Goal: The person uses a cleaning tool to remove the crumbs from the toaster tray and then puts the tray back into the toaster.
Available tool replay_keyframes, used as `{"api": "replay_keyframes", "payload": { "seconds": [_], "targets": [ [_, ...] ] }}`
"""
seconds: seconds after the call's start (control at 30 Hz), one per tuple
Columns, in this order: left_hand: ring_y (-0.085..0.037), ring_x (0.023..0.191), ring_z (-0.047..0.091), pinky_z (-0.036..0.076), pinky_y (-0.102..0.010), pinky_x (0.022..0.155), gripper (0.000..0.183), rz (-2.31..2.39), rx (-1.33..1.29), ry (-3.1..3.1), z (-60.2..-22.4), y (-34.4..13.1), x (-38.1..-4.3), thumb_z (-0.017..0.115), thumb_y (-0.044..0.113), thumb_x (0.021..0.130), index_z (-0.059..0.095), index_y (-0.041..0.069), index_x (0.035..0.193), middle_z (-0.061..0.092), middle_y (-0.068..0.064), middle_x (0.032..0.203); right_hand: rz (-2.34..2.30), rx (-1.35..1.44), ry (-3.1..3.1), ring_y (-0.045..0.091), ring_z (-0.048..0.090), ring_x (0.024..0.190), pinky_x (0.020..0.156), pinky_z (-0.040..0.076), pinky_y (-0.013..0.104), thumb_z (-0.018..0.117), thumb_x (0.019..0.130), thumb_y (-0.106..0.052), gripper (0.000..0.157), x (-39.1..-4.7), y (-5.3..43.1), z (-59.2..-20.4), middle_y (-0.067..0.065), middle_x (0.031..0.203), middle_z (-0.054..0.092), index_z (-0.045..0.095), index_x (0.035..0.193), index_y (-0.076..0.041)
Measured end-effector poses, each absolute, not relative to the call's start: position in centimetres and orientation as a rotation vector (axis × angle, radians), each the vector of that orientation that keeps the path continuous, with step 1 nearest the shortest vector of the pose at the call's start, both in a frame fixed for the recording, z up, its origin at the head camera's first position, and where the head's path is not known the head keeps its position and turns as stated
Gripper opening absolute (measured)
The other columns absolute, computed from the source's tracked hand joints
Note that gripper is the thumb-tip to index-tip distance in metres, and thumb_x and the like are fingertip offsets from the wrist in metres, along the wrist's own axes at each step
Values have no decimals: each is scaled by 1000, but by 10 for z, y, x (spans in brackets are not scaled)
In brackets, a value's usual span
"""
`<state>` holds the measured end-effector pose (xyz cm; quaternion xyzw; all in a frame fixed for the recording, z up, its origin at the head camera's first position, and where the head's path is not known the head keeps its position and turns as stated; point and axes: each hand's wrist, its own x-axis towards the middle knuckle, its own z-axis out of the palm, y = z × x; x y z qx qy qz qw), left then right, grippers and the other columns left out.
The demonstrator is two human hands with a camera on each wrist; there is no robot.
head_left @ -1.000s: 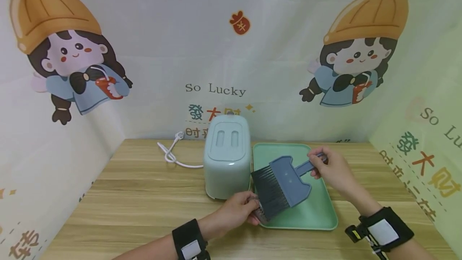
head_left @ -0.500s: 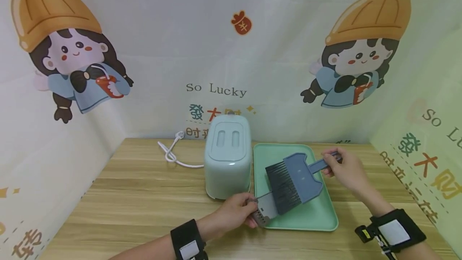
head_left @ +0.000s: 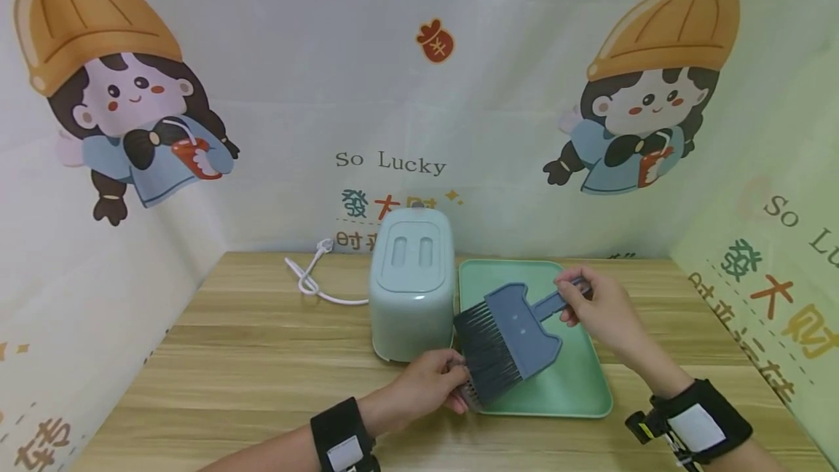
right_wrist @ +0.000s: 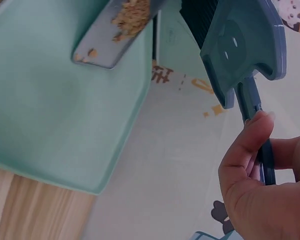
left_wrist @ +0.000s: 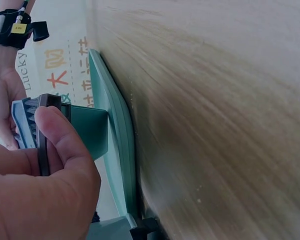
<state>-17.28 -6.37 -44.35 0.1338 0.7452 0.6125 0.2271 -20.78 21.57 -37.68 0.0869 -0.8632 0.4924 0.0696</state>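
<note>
Pinching its handle (head_left: pixel 549 306), seemingly the best hold, the right hand (head_left: pixel 599 309) holds a likely light, soft-bristled brush (head_left: pixel 524 335); the left hand (head_left: pixel 432 379) grips 1 end of a stiff-looking pan (right_wrist: pixel 106 40).

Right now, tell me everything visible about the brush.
The brush has a wide blue-grey body, plastic-looking, with long dark bristles and a handle gripped by the right hand. It is held over the green tray, bristles pointing toward the left hand and a thin grey plate; whether they touch it is unclear.
</note>
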Motion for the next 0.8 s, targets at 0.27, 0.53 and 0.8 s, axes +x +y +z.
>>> {"api": "replay_keyframes", "payload": {
  "seconds": [0.27, 0.53, 0.8],
  "targets": [
    [-16, 62, 62, 57, -32, 62, 18, 1684, 381, 2000, -442, -65, -171, 48, 9, 99, 58, -2, 107, 65, -11, 83, 1316, 227, -2646, 19, 62, 60, 54, 56, 34, 52, 100, -14, 18, -211, 230, -393, 13, 78, 58, 56, 110, 0],
    [-16, 64, 62, 55, -27, 59, 17, 1680, 372, 2020, -445, -68, -174, 48, 11, 98, 60, 1, 106, 66, -10, 83, 1235, 205, -2603, 20, 63, 60, 50, 55, 27, 50, 101, -16, 23, -215, 246, -388, 15, 77, 60, 56, 109, 4],
    [-17, 64, 62, 56, -30, 61, 20, 1673, 351, 2035, -442, -68, -174, 49, 12, 98, 58, -1, 110, 65, -10, 84, 1322, 264, -2568, 23, 63, 61, 52, 55, 28, 51, 101, -21, 24, -214, 243, -372, 18, 78, 61, 56, 109, 2]
  ]
}}
